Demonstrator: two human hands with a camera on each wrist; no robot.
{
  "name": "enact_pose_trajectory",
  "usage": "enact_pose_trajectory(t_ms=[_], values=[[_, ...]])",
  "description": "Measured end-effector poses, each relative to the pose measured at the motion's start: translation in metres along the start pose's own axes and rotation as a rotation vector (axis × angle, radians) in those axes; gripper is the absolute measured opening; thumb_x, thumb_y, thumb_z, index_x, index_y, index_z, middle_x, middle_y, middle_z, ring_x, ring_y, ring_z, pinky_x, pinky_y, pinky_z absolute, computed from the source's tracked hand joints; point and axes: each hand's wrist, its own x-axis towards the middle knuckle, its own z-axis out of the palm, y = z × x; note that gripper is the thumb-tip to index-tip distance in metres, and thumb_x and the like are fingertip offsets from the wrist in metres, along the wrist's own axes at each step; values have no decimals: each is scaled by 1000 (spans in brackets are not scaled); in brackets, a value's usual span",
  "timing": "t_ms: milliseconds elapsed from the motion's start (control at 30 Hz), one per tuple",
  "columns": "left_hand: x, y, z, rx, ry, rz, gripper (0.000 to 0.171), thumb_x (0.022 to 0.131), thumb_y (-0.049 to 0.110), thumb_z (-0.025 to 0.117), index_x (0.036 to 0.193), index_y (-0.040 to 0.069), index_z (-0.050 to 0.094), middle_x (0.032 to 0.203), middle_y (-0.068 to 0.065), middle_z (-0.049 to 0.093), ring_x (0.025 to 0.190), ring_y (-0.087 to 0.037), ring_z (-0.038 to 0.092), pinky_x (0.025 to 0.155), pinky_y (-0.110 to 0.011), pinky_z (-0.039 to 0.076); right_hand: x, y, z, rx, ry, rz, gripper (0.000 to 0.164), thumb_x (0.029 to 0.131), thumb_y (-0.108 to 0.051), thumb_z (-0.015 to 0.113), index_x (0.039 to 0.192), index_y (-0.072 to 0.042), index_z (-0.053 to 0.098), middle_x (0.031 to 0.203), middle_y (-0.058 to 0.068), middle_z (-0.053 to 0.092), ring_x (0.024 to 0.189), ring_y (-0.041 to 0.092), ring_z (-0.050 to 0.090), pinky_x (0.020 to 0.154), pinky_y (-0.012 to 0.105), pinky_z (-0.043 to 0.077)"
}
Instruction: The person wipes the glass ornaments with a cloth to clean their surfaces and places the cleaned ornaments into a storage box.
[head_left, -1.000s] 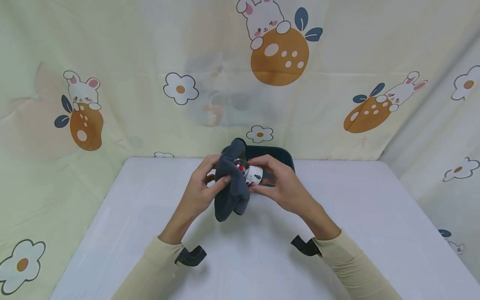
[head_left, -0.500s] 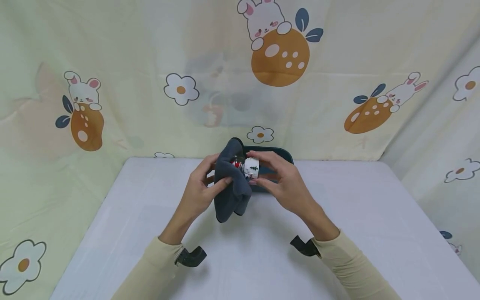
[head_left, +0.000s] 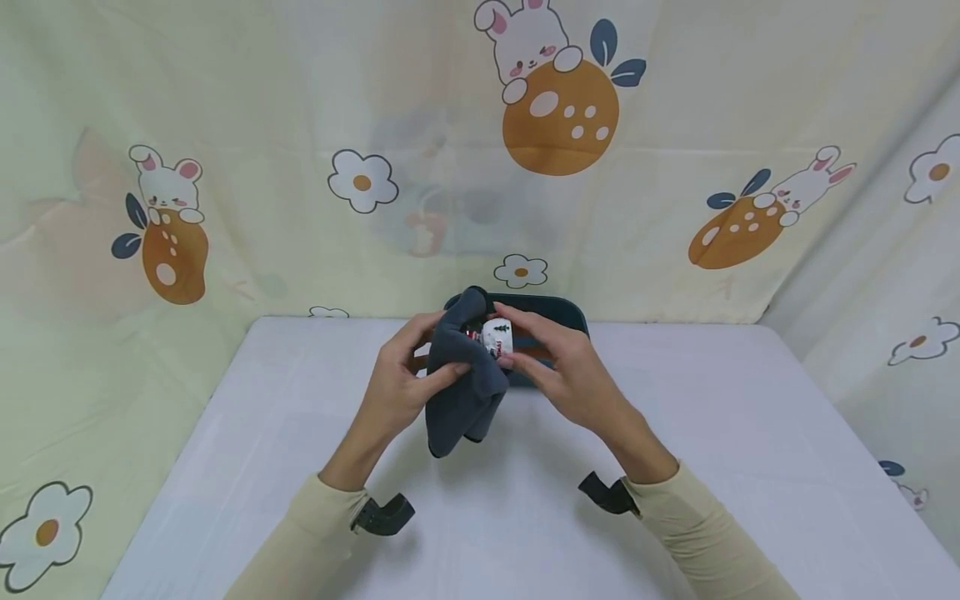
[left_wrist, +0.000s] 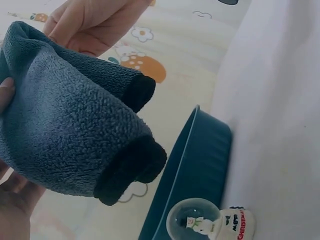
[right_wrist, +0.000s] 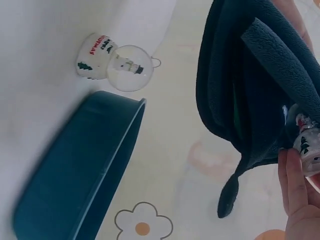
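My left hand [head_left: 401, 367] grips a folded grey-blue towel [head_left: 461, 408] with black edging, thumb on the near side. My right hand [head_left: 562, 362] pinches a small Christmas snow globe [head_left: 497, 337] by its white base, which carries a green tree print. The globe lies sideways, its clear dome pointing left into the towel, which wraps over most of it. A bit of red figure shows inside the dome in the right wrist view. Both hands hold these things above the table.
A dark teal plastic bin [head_left: 558, 307] stands behind the hands, near the patterned curtain [head_left: 300, 167]. Left of it is a second snow globe [right_wrist: 107, 62] with a snowman inside and a wire loop on top, hidden in the head view. A white cloth covers the table [head_left: 480, 517].
The held snow globe has turned in my right fingers and shifted slightly left, its dome deeper in the towel. The towel's lower end hangs a little lower.
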Motion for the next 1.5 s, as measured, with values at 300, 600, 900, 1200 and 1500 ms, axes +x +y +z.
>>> enact_pose_trajectory(t_ms=[300, 600, 900, 1200, 1500], values=[[0, -5, 2, -13, 17, 84, 50, 79, -6, 73, 125, 1, 55, 119, -12, 59, 106, -22, 58, 79, -35, 58, 2, -2, -2, -70, -30, 45, 57, 90, -17, 66, 143, -16, 45, 118, 3, 64, 93, 12, 65, 81, 26, 56], [1, -4, 2, 6, 29, 146, 54, 75, -10, 75, 124, -4, 55, 118, -17, 58, 105, -21, 57, 81, -33, 57, 6, -6, -3, -134, -48, 142, 39, 96, -27, 58, 132, -11, 55, 109, 3, 66, 87, 10, 63, 76, 28, 56], [0, -4, 1, 67, 23, 162, 57, 72, -10, 78, 124, -5, 55, 119, -17, 58, 107, -20, 56, 81, -32, 57, 9, -7, -7, -14, -123, 335, 35, 100, -35, 48, 127, -15, 60, 94, 4, 67, 73, 13, 65, 69, 32, 56], [2, -8, 1, 10, 7, 147, 56, 73, -12, 76, 125, -5, 55, 122, -17, 57, 110, -23, 57, 81, -33, 57, 11, -10, -19, 123, -209, 346, 48, 98, -35, 53, 144, -29, 42, 113, 1, 59, 92, 15, 65, 82, 31, 54], [1, -6, 2, -30, 12, 100, 55, 75, -11, 74, 126, -4, 54, 120, -16, 59, 101, -22, 59, 79, -34, 58, 8, -8, -15, 46, -158, 158, 51, 95, -19, 58, 143, -16, 43, 121, 2, 60, 103, 12, 61, 87, 28, 54]])
